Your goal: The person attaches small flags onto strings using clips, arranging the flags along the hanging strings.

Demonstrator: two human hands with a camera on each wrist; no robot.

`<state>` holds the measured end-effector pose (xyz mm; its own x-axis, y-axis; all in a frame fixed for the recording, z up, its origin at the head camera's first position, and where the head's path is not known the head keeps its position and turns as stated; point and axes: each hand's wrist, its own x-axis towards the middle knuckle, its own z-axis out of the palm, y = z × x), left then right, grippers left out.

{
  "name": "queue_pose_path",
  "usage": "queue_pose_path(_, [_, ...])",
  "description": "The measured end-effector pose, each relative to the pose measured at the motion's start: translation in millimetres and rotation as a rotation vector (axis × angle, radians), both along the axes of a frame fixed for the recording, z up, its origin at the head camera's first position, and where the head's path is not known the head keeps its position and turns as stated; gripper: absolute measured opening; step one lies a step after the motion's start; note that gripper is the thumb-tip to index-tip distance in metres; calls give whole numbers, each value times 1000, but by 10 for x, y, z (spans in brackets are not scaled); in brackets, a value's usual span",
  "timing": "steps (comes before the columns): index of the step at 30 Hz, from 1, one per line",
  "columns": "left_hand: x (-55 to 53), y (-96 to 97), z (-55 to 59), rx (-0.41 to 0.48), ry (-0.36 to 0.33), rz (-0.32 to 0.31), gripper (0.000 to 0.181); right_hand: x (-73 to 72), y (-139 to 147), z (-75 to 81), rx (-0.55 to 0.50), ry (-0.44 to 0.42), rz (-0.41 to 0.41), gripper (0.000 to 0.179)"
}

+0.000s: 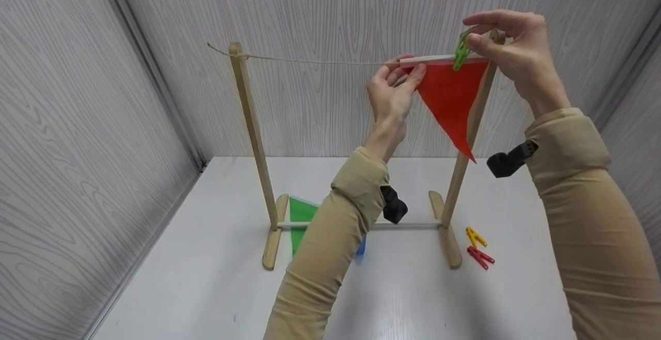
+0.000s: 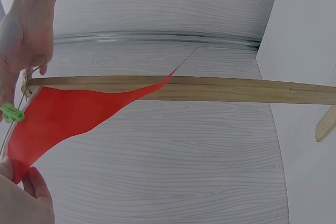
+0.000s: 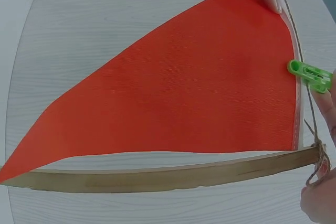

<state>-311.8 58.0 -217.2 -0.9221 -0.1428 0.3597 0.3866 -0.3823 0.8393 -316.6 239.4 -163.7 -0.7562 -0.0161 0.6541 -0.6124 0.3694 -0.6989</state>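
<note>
Since the red triangular cloth pennant [image 1: 452, 97] seems limp, my left hand [image 1: 393, 92] pinches its upper corner, my right hand [image 1: 526, 53] a green plastic clothespin [image 1: 459, 58].

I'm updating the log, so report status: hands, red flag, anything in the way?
Left hand pinching red flag near a top corner. Right hand holding green clothespin at its top edge. Nothing visibly in the way.
</note>
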Motion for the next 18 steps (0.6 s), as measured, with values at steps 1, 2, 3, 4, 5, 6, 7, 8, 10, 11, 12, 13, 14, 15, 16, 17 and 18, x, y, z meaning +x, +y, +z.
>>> queue_pose_path(1, [-1, 1, 2, 0, -1, 1, 31, 0, 1, 2, 1, -4, -1, 25])
queue_pose_path(2, [-2, 2, 4, -1, 0, 1, 31, -1, 1, 5, 2, -10, -4, 25])
queue_pose_path(3, [-3, 3, 5, 0, 1, 1, 31, -1, 2, 5, 3, -18, -7, 26])
queue_pose_path(4, [-5, 5, 6, 0, 2, 1, 31, -2, 1, 6, -1, -26, -9, 26])
queue_pose_path(5, [-4, 4, 6, -2, -1, 4, 30, -2, 2, 3, 8, -23, -13, 27])
queue_pose_path(6, [-5, 5, 5, -2, -3, 6, 30, -2, 3, -2, 15, -20, -17, 27])
queue_pose_path(7, [-6, 6, 5, -1, -5, 8, 30, -2, 4, -6, 20, -19, -19, 28])
queue_pose_path(8, [-6, 6, 4, -1, -7, 7, 30, -2, 5, -11, 20, -17, -17, 29])
queue_pose_path(10, [-8, 5, 1, 0, -13, 5, 30, 0, 10, -24, 27, -8, -15, 30])
queue_pose_path(11, [-9, 5, 0, 0, -16, 4, 30, 2, 13, -31, 33, -3, -17, 31])
queue_pose_path(12, [-11, 5, -2, 3, -17, 0, 31, 5, 17, -36, 38, -2, -18, 32])
queue_pose_path(13, [-12, 2, -3, 3, -19, -1, 31, 7, 19, -40, 43, -3, -19, 32])
queue_pose_path(14, [-12, -1, -5, 2, -20, -3, 31, 10, 21, -44, 51, -3, -22, 33])
queue_pose_path(15, [-14, -3, -7, 0, -21, -2, 31, 12, 23, -44, 57, -2, -24, 33])
queue_pose_path(16, [-16, -6, -10, -1, -20, -1, 31, 13, 24, -44, 59, -2, -24, 33])
queue_pose_path(17, [-16, -9, -12, -2, -19, 1, 31, 14, 25, -43, 62, -3, -26, 33])
queue_pose_path(18, [-18, -12, -15, -4, -16, 4, 31, 15, 26, -41, 64, -2, -26, 32])
